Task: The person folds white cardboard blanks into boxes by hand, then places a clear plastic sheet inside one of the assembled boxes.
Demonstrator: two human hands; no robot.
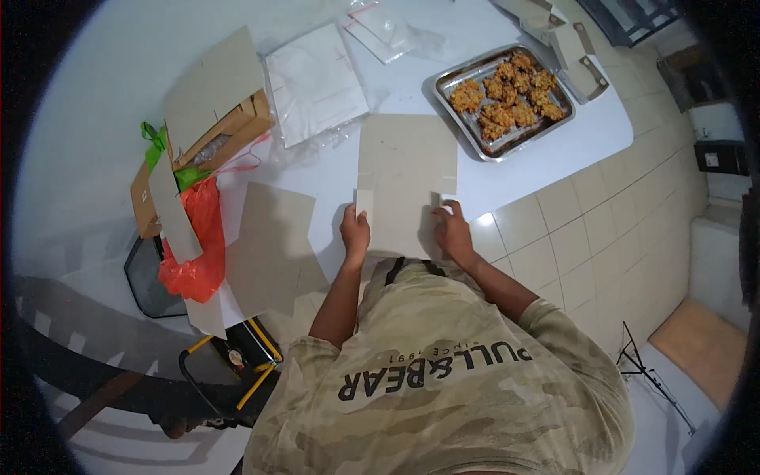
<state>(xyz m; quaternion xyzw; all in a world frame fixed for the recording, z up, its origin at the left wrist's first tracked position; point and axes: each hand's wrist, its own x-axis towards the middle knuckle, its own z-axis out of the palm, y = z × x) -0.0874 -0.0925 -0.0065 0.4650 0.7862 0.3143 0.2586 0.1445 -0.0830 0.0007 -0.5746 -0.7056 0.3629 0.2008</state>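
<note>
A flat, grey-brown cardboard box blank [406, 158] lies in front of me at the table's near edge, with its side flaps partly folded up. At its left edge, my left hand [356, 229] is closed on the raised flap, thumb on the inner face. Opposite it, my right hand [453, 232] has its fingers bent and pinched on the right side flap. The blank's near end, close to my shirt, is shaded and hard to make out.
On the white table [419, 63] a metal tray [484, 152] holds several golden-brown fried clusters. Left are plastic-wrapped white sheets [317, 83], another cardboard blank [273, 237], an open carton [229, 131] and a red plastic bag [204, 237]. Folded cardboard trays [582, 67] stand far right; tiled floor [570, 214] lies right.
</note>
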